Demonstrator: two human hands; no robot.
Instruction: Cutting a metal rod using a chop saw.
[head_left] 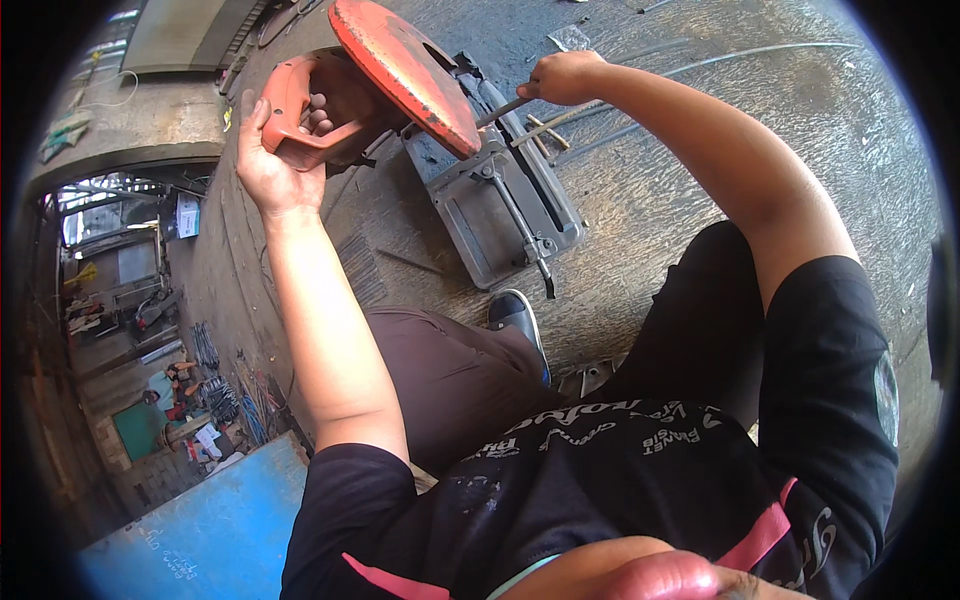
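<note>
A chop saw stands on the floor in front of me, with a round orange blade guard [405, 70] and a grey metal base [455, 225]. My left hand [280, 165] is wrapped around its orange loop handle [292, 92], fingers through the opening. Beyond the guard, my right hand [565, 78] is closed on a thin metal rod [506, 110], which slants down toward the saw. The guard hides the blade and the rod's far end. A clamp screw [515, 215] runs along the base. Short rod pieces [548, 132] lie beside the base.
Long thin rods [750, 57] stretch over the worn floor at the right. Dark dust [510, 40] covers the floor behind the saw. My shoe [515, 320] is close to the base. A blue sheet [220, 530] and cluttered metal stock [220, 395] are at the left.
</note>
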